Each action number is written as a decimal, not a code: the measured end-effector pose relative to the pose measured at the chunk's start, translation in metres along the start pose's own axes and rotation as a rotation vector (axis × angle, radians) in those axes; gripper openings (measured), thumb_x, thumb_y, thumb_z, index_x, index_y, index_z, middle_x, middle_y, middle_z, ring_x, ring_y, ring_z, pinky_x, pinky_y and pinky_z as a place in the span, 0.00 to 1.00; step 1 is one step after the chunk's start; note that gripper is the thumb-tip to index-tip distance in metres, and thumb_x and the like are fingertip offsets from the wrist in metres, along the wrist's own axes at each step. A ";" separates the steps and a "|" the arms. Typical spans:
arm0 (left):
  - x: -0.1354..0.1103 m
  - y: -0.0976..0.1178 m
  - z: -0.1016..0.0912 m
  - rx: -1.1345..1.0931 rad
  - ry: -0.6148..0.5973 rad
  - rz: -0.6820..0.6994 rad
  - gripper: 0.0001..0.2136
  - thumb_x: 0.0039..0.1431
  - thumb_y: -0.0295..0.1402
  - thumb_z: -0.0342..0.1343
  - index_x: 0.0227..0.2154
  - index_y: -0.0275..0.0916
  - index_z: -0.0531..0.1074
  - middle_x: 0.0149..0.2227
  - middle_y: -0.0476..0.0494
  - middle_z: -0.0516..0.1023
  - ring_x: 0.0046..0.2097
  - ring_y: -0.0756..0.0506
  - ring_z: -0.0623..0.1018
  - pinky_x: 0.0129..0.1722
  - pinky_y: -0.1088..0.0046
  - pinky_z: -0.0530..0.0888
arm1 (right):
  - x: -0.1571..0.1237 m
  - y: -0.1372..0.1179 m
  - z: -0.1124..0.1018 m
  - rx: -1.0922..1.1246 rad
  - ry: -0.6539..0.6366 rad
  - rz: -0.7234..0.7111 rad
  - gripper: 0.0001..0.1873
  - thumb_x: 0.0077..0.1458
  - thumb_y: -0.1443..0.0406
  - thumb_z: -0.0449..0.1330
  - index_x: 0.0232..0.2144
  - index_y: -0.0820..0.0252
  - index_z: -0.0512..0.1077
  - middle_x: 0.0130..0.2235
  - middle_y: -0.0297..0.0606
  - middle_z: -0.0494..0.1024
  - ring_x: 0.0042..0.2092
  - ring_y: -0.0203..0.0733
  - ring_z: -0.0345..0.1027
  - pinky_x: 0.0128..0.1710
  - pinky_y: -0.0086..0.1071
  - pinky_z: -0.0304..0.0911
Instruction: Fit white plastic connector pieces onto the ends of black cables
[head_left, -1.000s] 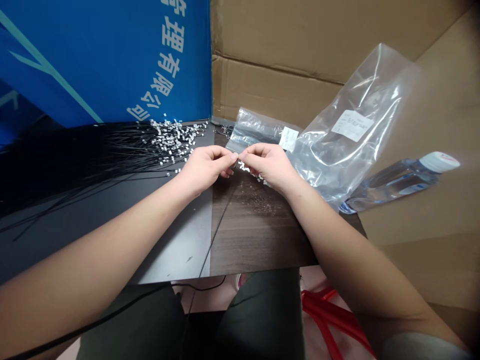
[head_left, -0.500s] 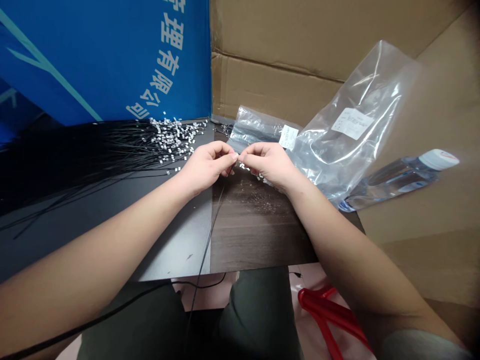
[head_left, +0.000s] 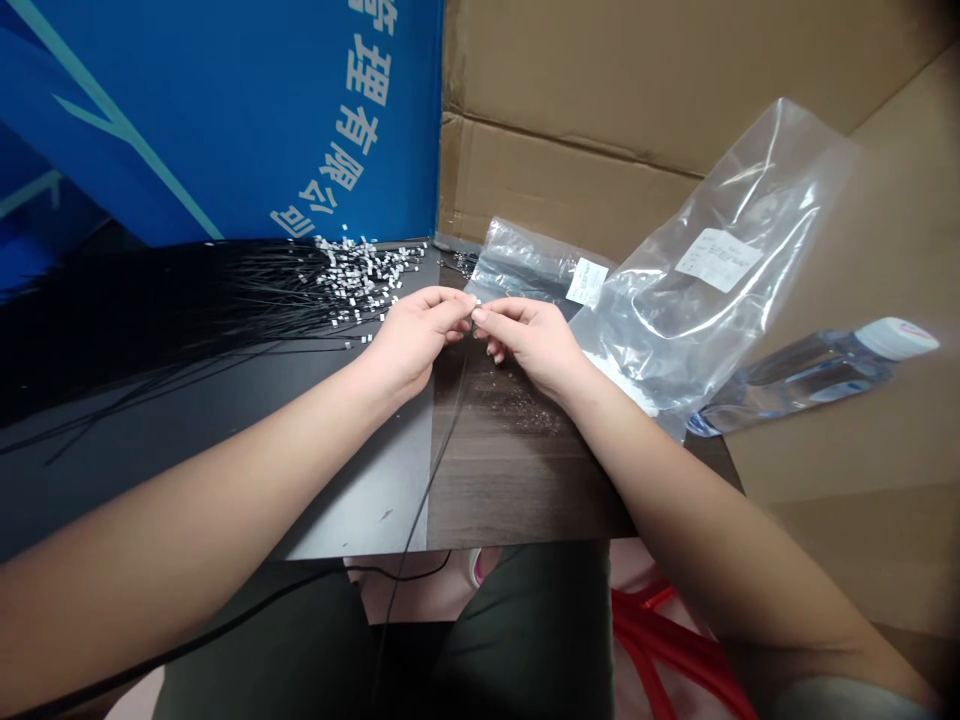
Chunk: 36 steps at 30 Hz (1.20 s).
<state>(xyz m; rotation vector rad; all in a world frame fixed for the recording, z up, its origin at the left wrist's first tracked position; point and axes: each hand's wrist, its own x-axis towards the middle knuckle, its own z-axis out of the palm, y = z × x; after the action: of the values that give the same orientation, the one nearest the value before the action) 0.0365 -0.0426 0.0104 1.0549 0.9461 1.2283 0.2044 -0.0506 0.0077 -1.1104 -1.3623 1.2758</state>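
Observation:
My left hand [head_left: 416, 340] is closed in a pinch at the end of a thin black wire [head_left: 437, 460], which hangs down past the table edge toward my lap. Fingertip to fingertip with it, my right hand [head_left: 536, 345] is pinched too. A tiny whitish piece shows between the fingertips; its shape is too small to tell. Left of my hands lies a large bundle of black wires [head_left: 187, 310], many tipped with small white connectors [head_left: 358, 275].
Behind my right hand lie a labelled plastic bag of dark wires [head_left: 517, 255] and a larger clear bag [head_left: 720, 300]. A water bottle [head_left: 810, 375] leans at the right. Cardboard [head_left: 570, 70] and a blue panel [head_left: 247, 120] stand behind the table [head_left: 517, 490]. A red stool [head_left: 675, 640] is below.
The view has shifted slightly, so the table things sit further right. Both hands stay pinched together, and the right fingers have turned a little against the left fingertips.

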 end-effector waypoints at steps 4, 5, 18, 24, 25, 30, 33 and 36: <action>-0.001 0.000 0.002 -0.038 -0.007 0.004 0.08 0.49 0.32 0.72 0.30 0.37 0.79 0.32 0.48 0.79 0.33 0.52 0.74 0.38 0.72 0.72 | 0.001 0.001 0.002 0.038 0.055 0.004 0.10 0.55 0.59 0.71 0.32 0.60 0.80 0.29 0.34 0.79 0.27 0.31 0.68 0.25 0.27 0.65; -0.001 -0.001 0.002 -0.042 -0.004 0.005 0.09 0.49 0.32 0.72 0.30 0.37 0.79 0.32 0.48 0.79 0.33 0.52 0.74 0.38 0.72 0.72 | 0.001 0.001 0.002 0.039 0.066 0.009 0.09 0.55 0.60 0.71 0.31 0.60 0.79 0.29 0.34 0.79 0.27 0.31 0.68 0.25 0.27 0.65; -0.002 -0.002 0.003 -0.074 0.005 -0.007 0.07 0.48 0.31 0.72 0.29 0.36 0.80 0.31 0.47 0.79 0.33 0.51 0.74 0.38 0.72 0.72 | 0.001 0.001 0.005 -0.057 0.091 -0.046 0.06 0.57 0.64 0.67 0.29 0.60 0.77 0.26 0.32 0.77 0.24 0.30 0.65 0.23 0.27 0.63; -0.003 -0.001 0.003 -0.046 0.000 -0.013 0.06 0.50 0.30 0.70 0.29 0.36 0.79 0.30 0.48 0.77 0.33 0.51 0.73 0.35 0.73 0.69 | 0.000 0.001 0.005 -0.094 0.069 -0.042 0.07 0.57 0.63 0.67 0.29 0.60 0.77 0.26 0.32 0.76 0.24 0.31 0.64 0.23 0.28 0.62; -0.003 -0.001 0.003 -0.044 0.003 -0.015 0.06 0.50 0.30 0.70 0.29 0.36 0.79 0.30 0.48 0.77 0.33 0.51 0.73 0.34 0.73 0.69 | -0.001 0.001 0.005 -0.101 0.060 -0.041 0.07 0.57 0.62 0.67 0.30 0.60 0.77 0.26 0.32 0.76 0.24 0.31 0.64 0.23 0.28 0.62; -0.004 -0.002 0.005 -0.027 0.008 -0.003 0.06 0.51 0.31 0.70 0.29 0.37 0.79 0.31 0.48 0.77 0.32 0.51 0.72 0.34 0.73 0.69 | -0.001 0.001 0.006 -0.102 0.064 -0.061 0.08 0.58 0.62 0.66 0.29 0.60 0.77 0.27 0.32 0.76 0.24 0.31 0.64 0.24 0.28 0.61; -0.005 -0.002 0.005 -0.026 -0.004 0.000 0.06 0.52 0.32 0.71 0.29 0.37 0.79 0.31 0.48 0.78 0.32 0.52 0.72 0.35 0.73 0.70 | 0.000 0.001 0.006 -0.111 0.072 -0.072 0.09 0.58 0.62 0.66 0.28 0.60 0.76 0.26 0.32 0.75 0.23 0.31 0.64 0.24 0.29 0.60; -0.003 -0.002 0.003 -0.020 -0.017 -0.014 0.08 0.53 0.34 0.71 0.29 0.37 0.79 0.32 0.47 0.79 0.32 0.52 0.73 0.36 0.73 0.72 | 0.000 0.000 0.004 -0.131 0.068 -0.063 0.09 0.58 0.62 0.66 0.28 0.59 0.75 0.25 0.31 0.74 0.24 0.32 0.63 0.24 0.30 0.60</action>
<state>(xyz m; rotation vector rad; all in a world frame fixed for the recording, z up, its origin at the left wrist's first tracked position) 0.0397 -0.0464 0.0097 1.0402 0.9250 1.2135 0.2005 -0.0517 0.0075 -1.1795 -1.4349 1.1070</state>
